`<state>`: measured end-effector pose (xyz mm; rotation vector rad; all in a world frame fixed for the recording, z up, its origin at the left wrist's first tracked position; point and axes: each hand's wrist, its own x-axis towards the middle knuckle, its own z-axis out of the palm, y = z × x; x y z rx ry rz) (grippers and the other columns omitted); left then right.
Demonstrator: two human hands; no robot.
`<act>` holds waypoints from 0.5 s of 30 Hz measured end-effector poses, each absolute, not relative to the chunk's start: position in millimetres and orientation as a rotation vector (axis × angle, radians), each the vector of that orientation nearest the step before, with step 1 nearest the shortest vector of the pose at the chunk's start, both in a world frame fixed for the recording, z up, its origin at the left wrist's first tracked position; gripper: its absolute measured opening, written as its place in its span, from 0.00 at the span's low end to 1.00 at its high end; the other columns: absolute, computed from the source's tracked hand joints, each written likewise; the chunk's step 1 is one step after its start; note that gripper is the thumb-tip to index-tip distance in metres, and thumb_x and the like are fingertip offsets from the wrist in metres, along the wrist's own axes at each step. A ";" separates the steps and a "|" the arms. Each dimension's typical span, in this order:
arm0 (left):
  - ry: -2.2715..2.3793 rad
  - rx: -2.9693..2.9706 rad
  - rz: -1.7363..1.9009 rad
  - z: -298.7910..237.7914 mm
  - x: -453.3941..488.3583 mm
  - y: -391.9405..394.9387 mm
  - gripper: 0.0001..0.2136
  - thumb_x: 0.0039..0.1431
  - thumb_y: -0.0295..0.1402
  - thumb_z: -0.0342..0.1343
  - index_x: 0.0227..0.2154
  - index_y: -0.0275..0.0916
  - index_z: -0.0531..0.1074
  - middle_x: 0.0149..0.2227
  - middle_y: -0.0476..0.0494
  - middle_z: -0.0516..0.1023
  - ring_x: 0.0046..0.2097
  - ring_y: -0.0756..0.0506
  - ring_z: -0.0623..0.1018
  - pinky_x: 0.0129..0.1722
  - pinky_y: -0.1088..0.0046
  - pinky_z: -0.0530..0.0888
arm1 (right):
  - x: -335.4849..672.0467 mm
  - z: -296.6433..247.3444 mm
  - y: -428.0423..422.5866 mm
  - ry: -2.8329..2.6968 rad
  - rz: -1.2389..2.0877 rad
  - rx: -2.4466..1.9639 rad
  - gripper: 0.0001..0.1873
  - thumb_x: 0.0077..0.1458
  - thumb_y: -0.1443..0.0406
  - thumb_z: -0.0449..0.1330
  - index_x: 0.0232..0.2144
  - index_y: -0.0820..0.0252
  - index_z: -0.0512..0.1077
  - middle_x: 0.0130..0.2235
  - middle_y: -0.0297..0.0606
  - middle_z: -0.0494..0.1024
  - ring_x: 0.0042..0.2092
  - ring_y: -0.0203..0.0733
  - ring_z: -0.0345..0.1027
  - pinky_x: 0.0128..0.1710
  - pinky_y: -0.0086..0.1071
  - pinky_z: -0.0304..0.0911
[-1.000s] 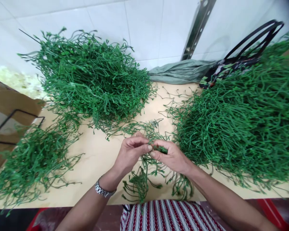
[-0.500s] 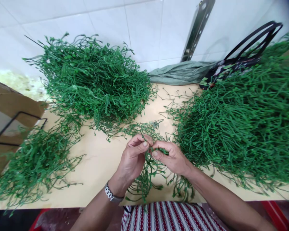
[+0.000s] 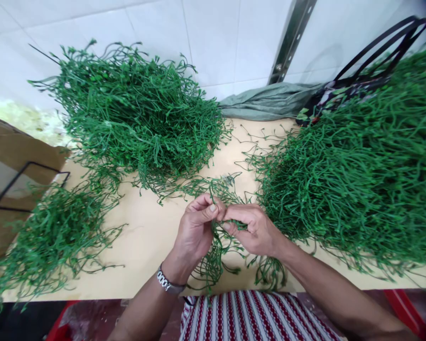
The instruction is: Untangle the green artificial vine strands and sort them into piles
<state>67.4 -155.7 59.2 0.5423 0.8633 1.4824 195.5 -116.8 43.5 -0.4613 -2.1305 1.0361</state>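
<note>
0 texts, labels, brands, numbers or signs can be read. At the left end of the table [image 3: 149,246], the box [image 3: 24,147] carries a pale patch [image 3: 0,173] (too blurred to tell whether it is a label). At the table's far edge, the bag [image 3: 328,97] shows a floral print with 0 legible letters; the post [image 3: 293,40] behind the table shows 0 legible marks. Near the table's front edge, the metal band [image 3: 166,280] shows 0 legible characters.
</note>
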 end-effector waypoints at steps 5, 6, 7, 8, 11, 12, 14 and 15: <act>0.861 0.512 1.436 61.7 65.4 -151.9 0.08 0.40 0.25 0.60 0.18 0.34 0.65 0.15 0.53 0.64 0.20 0.54 0.61 0.23 0.78 0.57 | 201.6 47.8 -110.1 -2.282 0.943 -0.389 0.07 0.49 0.74 0.51 0.24 0.61 0.65 0.23 0.33 0.65 0.26 0.33 0.57 0.27 0.27 0.53; 0.867 0.504 1.435 61.4 64.7 -151.4 0.08 0.40 0.25 0.61 0.18 0.34 0.65 0.15 0.53 0.64 0.19 0.54 0.60 0.22 0.78 0.57 | 203.0 48.9 -108.4 -2.277 0.927 -0.375 0.07 0.49 0.74 0.50 0.23 0.61 0.65 0.22 0.32 0.64 0.26 0.33 0.56 0.27 0.27 0.53; 0.872 0.499 1.438 60.8 63.9 -151.0 0.08 0.40 0.25 0.61 0.18 0.34 0.65 0.15 0.53 0.64 0.19 0.54 0.61 0.22 0.78 0.57 | 204.2 49.8 -106.6 -2.252 0.925 -0.371 0.07 0.49 0.74 0.50 0.24 0.61 0.65 0.22 0.32 0.64 0.26 0.33 0.55 0.27 0.27 0.53; 0.874 0.497 1.444 60.1 63.1 -150.6 0.08 0.41 0.25 0.61 0.19 0.35 0.65 0.15 0.53 0.65 0.20 0.54 0.62 0.23 0.78 0.58 | 205.2 50.6 -105.0 -2.210 0.927 -0.386 0.07 0.51 0.73 0.50 0.25 0.61 0.65 0.23 0.32 0.63 0.26 0.33 0.56 0.27 0.27 0.53; 0.862 0.509 1.474 57.8 62.0 -150.1 0.07 0.41 0.26 0.62 0.19 0.35 0.67 0.18 0.52 0.67 0.22 0.53 0.65 0.25 0.77 0.62 | 205.7 49.7 -102.0 -2.135 0.918 -0.485 0.07 0.54 0.71 0.49 0.26 0.61 0.65 0.26 0.35 0.64 0.29 0.34 0.57 0.29 0.28 0.54; 0.870 0.512 1.487 57.1 62.4 -150.1 0.07 0.41 0.26 0.62 0.19 0.35 0.68 0.20 0.52 0.69 0.23 0.53 0.66 0.26 0.76 0.63 | 204.9 48.3 -102.0 -2.147 0.905 -0.517 0.07 0.55 0.70 0.49 0.27 0.61 0.65 0.27 0.35 0.65 0.30 0.35 0.58 0.30 0.28 0.55; 0.911 0.504 1.529 56.0 64.6 -149.9 0.06 0.39 0.25 0.63 0.19 0.35 0.70 0.21 0.51 0.71 0.24 0.53 0.68 0.27 0.77 0.64 | 202.4 44.6 -103.1 -2.184 0.872 -0.588 0.07 0.56 0.70 0.49 0.27 0.61 0.64 0.27 0.35 0.66 0.30 0.35 0.59 0.30 0.28 0.55; 0.936 0.489 1.555 55.5 66.2 -149.6 0.06 0.38 0.25 0.63 0.19 0.35 0.71 0.22 0.51 0.72 0.25 0.53 0.69 0.27 0.78 0.65 | 200.9 42.7 -104.2 -2.199 0.868 -0.619 0.07 0.57 0.69 0.49 0.27 0.61 0.64 0.26 0.35 0.66 0.29 0.35 0.59 0.29 0.28 0.55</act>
